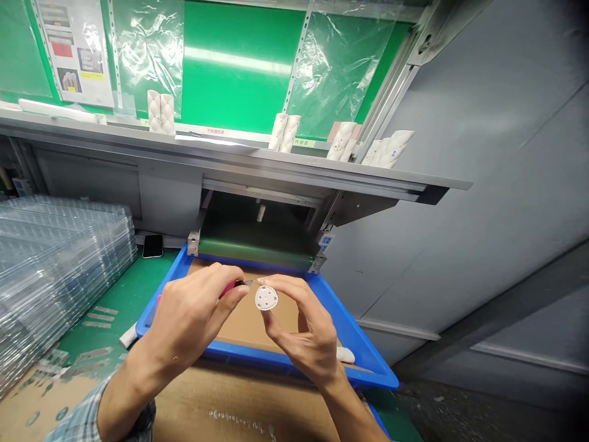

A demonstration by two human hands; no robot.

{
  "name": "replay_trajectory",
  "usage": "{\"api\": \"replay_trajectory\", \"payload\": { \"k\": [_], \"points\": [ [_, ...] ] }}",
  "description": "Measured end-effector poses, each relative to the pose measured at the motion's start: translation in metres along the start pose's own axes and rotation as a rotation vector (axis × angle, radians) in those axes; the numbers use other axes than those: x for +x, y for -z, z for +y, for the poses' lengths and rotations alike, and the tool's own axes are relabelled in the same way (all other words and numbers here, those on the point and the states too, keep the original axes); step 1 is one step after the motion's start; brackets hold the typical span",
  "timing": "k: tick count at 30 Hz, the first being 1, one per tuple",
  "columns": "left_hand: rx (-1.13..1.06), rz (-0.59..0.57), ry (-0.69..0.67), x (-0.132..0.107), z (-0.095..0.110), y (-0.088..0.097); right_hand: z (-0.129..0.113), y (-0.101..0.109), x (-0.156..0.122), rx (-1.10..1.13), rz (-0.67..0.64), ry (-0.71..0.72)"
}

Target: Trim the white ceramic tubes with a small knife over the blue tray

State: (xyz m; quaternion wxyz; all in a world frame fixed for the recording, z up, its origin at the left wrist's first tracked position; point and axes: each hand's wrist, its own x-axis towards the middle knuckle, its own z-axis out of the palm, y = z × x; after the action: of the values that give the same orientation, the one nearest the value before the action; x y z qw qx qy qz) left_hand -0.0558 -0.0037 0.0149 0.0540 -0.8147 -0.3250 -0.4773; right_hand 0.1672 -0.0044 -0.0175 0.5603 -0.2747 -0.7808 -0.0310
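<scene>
Two hands fill my remote view: the left hand [191, 316] closes around a pink-handled tool [232, 287], its thin metal tip just beside a white perforated disc [266, 298] pinched between thumb and fingers of the right hand [306, 325]. Below them sits a blue plastic tray [251, 355] lined with cardboard [248, 319], a white piece [345, 355] near its right corner. Stacked clear plastic trays [55, 276] and a phone [153, 245] lie beyond its left edge.

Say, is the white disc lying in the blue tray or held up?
Held up: the right hand pinches the white disc by its edge, above the blue tray.
</scene>
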Motion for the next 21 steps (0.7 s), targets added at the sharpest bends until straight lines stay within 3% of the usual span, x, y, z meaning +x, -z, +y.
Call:
{"api": "replay_trajectory", "payload": {
  "k": [7,9,12,14,17,21],
  "points": [
    [-0.183,-0.084,0.154,0.000,0.005,-0.008,-0.002,0.001,0.001,0.000,-0.031,0.040],
    [-0.223,-0.031,0.208,0.000,0.004,-0.009,-0.004,0.001,0.002,0.028,-0.070,0.099],
    [-0.175,0.157,0.269,0.002,-0.002,-0.006,-0.013,0.003,0.002,0.136,-0.125,0.175],
    [-0.148,0.206,0.265,0.002,-0.005,-0.002,-0.023,0.005,0.001,0.200,-0.132,0.213],
    [-0.149,0.154,0.193,0.001,-0.007,0.002,-0.043,0.011,-0.002,0.251,-0.128,0.263],
    [-0.143,0.071,0.125,-0.003,-0.007,0.008,-0.070,0.027,-0.004,0.228,-0.166,0.167]
  ]
}}
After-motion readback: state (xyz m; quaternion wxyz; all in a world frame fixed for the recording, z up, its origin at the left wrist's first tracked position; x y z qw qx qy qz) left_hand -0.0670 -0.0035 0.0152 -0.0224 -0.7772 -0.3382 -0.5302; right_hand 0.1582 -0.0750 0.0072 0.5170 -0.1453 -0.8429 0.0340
